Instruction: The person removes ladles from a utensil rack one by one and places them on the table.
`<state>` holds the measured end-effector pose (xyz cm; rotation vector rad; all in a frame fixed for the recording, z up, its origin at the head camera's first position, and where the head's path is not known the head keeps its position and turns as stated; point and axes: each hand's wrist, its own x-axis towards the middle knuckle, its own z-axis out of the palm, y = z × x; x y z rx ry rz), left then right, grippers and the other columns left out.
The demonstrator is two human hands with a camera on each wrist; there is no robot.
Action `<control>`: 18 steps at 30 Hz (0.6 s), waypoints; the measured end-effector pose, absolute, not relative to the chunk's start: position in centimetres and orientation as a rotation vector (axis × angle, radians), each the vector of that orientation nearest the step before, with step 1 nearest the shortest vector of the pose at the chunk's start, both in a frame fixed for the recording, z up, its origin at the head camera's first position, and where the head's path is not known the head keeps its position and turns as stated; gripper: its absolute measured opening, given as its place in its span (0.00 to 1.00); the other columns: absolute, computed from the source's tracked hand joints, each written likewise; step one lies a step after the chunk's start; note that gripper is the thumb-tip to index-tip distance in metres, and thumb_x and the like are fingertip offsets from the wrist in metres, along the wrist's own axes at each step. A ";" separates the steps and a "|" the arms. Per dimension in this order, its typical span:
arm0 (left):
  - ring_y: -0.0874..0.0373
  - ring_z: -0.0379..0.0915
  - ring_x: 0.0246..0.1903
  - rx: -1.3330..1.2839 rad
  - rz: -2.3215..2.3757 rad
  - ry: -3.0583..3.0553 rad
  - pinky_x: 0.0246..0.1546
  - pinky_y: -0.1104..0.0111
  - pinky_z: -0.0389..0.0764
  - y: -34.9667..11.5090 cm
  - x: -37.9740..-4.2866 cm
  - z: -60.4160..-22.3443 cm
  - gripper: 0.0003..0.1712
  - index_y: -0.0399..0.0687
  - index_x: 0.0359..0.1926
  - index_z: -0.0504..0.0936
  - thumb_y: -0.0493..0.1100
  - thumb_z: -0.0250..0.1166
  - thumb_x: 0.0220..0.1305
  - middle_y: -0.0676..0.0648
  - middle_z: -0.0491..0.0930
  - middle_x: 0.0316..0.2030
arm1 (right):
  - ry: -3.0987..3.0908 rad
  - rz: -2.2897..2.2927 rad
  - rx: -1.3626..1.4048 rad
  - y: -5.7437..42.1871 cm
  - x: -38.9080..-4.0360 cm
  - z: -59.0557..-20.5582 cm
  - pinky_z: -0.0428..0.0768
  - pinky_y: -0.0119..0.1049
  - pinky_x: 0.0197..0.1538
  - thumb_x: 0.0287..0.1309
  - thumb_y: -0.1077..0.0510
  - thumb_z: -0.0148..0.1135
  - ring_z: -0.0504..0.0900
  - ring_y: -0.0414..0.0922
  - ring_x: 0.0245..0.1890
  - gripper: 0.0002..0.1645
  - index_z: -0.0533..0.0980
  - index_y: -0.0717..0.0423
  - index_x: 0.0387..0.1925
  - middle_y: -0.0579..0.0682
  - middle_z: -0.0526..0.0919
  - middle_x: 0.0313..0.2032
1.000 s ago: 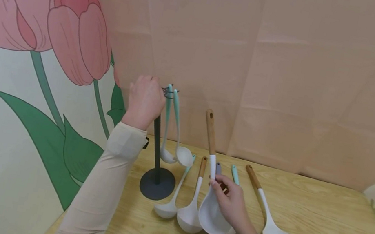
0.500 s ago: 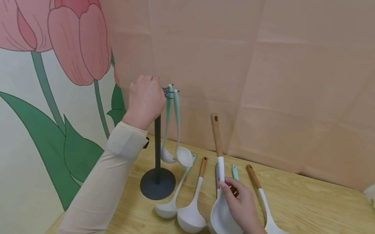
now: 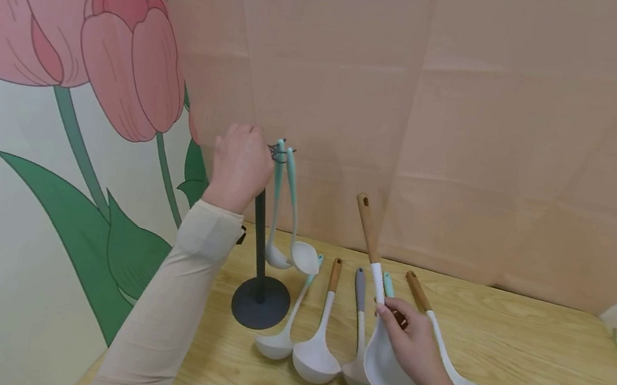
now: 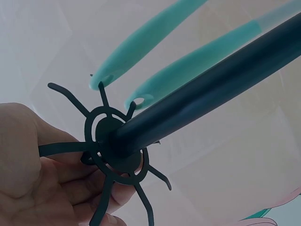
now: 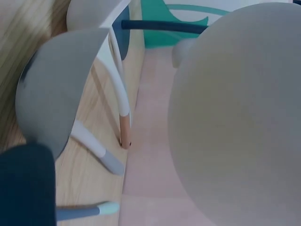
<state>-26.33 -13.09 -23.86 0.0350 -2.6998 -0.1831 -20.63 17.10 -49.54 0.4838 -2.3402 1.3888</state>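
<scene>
At the top of a black utensil stand [image 3: 258,300], my left hand [image 3: 242,168] grips the hook ring; in the left wrist view its fingers [image 4: 75,188] curl behind the ring's hooks [image 4: 70,148]. Two ladles with mint handles [image 3: 291,179] hang from that ring. My right hand [image 3: 419,347] pinches the white neck of a ladle with a wooden handle [image 3: 367,223], handle up and leaning left. That ladle's white bowl [image 5: 235,113] fills the right side of the right wrist view. It hangs in front of a ladle with a mint handle [image 3: 387,285], whose bowl is mostly hidden.
Along the wooden table [image 3: 559,377] lie a mint-handled ladle [image 3: 274,347], a wooden-handled ladle [image 3: 315,361], a grey-handled ladle [image 3: 361,291] and another wooden-handled ladle [image 3: 419,291]. A pink sheet [image 3: 505,150] rises behind, and a tulip-painted wall [image 3: 121,66] stands left.
My right hand has moved right with the wooden-handled ladle, uncovering the grey-handled one. The held handle leans further left. My left hand has stayed at the top of the stand.
</scene>
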 end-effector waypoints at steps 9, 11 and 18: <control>0.44 0.72 0.48 0.032 -0.174 -2.702 0.51 0.49 0.74 -12.9 -26.4 -24.0 0.16 0.36 0.47 0.79 0.39 0.47 0.72 0.40 0.78 0.45 | -2.402 1.312 0.387 19.9 -20.7 -49.5 0.71 0.29 0.22 0.66 0.61 0.63 0.70 0.35 0.24 0.08 0.84 0.62 0.42 0.46 0.77 0.24; 0.44 0.72 0.48 0.033 -0.169 -2.708 0.51 0.49 0.74 -12.9 -26.4 -24.0 0.16 0.35 0.47 0.79 0.39 0.47 0.72 0.40 0.79 0.46 | -2.405 1.286 0.369 20.7 -20.9 -49.4 0.71 0.29 0.22 0.66 0.61 0.63 0.71 0.34 0.24 0.09 0.84 0.63 0.42 0.47 0.78 0.24; 0.44 0.71 0.51 0.053 -0.140 -2.729 0.54 0.48 0.74 -12.8 -26.4 -23.9 0.18 0.35 0.53 0.78 0.40 0.48 0.73 0.40 0.78 0.49 | -2.443 1.195 0.318 23.5 -21.5 -49.3 0.71 0.30 0.23 0.69 0.58 0.61 0.70 0.32 0.24 0.13 0.83 0.64 0.43 0.49 0.81 0.25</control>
